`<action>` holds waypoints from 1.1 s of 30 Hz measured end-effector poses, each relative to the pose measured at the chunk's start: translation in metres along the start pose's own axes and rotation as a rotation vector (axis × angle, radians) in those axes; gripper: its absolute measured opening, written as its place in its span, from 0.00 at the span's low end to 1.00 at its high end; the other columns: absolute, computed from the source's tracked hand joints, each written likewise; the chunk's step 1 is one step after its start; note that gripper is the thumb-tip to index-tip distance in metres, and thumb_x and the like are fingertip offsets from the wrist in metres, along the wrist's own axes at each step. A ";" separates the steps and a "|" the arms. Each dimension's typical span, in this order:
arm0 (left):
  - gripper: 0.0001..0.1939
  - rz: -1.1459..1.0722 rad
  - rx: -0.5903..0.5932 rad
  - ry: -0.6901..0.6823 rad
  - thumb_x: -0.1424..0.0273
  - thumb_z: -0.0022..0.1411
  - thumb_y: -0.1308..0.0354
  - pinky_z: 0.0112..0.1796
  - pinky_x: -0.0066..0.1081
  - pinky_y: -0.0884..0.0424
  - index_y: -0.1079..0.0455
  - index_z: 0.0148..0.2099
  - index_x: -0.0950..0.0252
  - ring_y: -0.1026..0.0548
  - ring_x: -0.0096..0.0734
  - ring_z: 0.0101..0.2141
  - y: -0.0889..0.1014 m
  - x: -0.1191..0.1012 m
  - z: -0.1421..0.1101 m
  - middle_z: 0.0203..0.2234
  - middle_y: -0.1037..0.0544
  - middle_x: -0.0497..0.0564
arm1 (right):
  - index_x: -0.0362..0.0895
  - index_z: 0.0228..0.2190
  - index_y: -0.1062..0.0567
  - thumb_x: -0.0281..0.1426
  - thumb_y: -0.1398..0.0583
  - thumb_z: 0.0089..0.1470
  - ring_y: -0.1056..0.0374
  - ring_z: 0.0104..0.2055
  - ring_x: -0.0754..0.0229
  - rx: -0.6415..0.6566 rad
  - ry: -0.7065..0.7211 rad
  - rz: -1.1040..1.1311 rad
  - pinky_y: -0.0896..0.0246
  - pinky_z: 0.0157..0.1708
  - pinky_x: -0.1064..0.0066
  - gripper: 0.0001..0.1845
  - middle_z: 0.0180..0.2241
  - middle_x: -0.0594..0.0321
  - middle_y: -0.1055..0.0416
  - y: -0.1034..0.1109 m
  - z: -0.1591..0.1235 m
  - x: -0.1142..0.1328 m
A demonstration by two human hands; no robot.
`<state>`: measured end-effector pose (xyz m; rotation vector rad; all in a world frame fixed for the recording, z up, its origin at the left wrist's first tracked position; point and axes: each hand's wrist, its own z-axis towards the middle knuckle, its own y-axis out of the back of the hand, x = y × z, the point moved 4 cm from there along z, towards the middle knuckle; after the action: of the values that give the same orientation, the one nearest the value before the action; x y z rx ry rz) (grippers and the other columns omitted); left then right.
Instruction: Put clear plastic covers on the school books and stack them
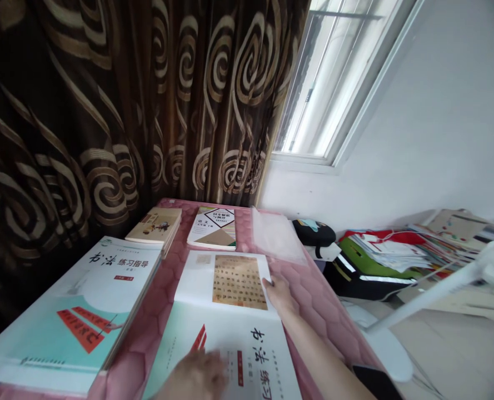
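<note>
A calligraphy workbook (192, 316) lies opened out and turned sideways on the pink padded cover, its outer cover facing up. At its far half there is a brown picture of old handwriting. My right hand (279, 294) pinches the right edge of that half, thumb on top, the other fingers partly hidden. Over the near half, by the red strips, hovers or rests my left hand (199, 375); motion smears its fingers. To the left lies a stack of larger calligraphy books (80, 311) with a teal and white cover.
A small stack of tan books (157, 225) and a white textbook (213, 228) lie behind. Beside them is a clear plastic sheet (278, 236). A dark phone-like object (375, 383) lies at the right edge. Beyond stand a white fan (430, 300), a green bag (367, 258) and piled papers.
</note>
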<state>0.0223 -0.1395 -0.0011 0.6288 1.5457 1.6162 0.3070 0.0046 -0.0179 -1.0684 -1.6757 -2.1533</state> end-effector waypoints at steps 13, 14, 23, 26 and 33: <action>0.34 -0.075 0.225 0.286 0.54 0.69 0.62 0.64 0.51 0.58 0.58 0.71 0.67 0.58 0.44 0.68 0.014 0.056 0.060 0.68 0.58 0.60 | 0.38 0.45 0.24 0.28 0.45 0.57 0.28 0.47 0.49 -0.026 0.056 -0.169 0.38 0.43 0.67 0.16 0.41 0.46 0.23 0.009 -0.004 0.019; 0.35 -0.083 0.224 0.276 0.54 0.69 0.63 0.64 0.52 0.58 0.59 0.71 0.67 0.58 0.44 0.68 0.013 0.055 0.060 0.68 0.58 0.61 | 0.37 0.47 0.25 0.28 0.46 0.58 0.28 0.48 0.47 -0.024 0.049 -0.177 0.38 0.44 0.65 0.18 0.42 0.44 0.24 0.010 -0.006 0.021; 0.35 -0.073 0.185 0.280 0.52 0.69 0.63 0.64 0.52 0.60 0.58 0.71 0.66 0.58 0.45 0.68 0.011 0.054 0.059 0.68 0.56 0.61 | 0.47 0.62 0.38 0.38 0.56 0.65 0.47 0.65 0.50 0.097 0.548 -0.335 0.50 0.61 0.58 0.27 0.65 0.58 0.44 -0.017 -0.088 0.092; 0.34 -0.057 0.159 0.271 0.52 0.69 0.63 0.64 0.49 0.59 0.54 0.70 0.66 0.55 0.44 0.67 0.012 0.054 0.060 0.68 0.51 0.60 | 0.49 0.64 0.44 0.43 0.59 0.66 0.56 0.69 0.52 0.272 0.649 -0.330 0.59 0.65 0.56 0.29 0.67 0.63 0.51 -0.041 -0.115 0.097; 0.34 -0.037 0.095 0.535 0.55 0.69 0.63 0.64 0.52 0.57 0.58 0.71 0.68 0.57 0.44 0.68 0.017 0.106 0.034 0.68 0.58 0.60 | 0.41 0.65 0.47 0.41 0.60 0.66 0.64 0.70 0.51 0.311 0.359 -0.541 0.64 0.66 0.52 0.31 0.68 0.58 0.59 -0.022 -0.097 0.051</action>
<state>-0.0131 -0.0332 0.0020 0.2159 2.0101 1.7803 0.2179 -0.0629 -0.0103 -0.1350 -2.1813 -2.0856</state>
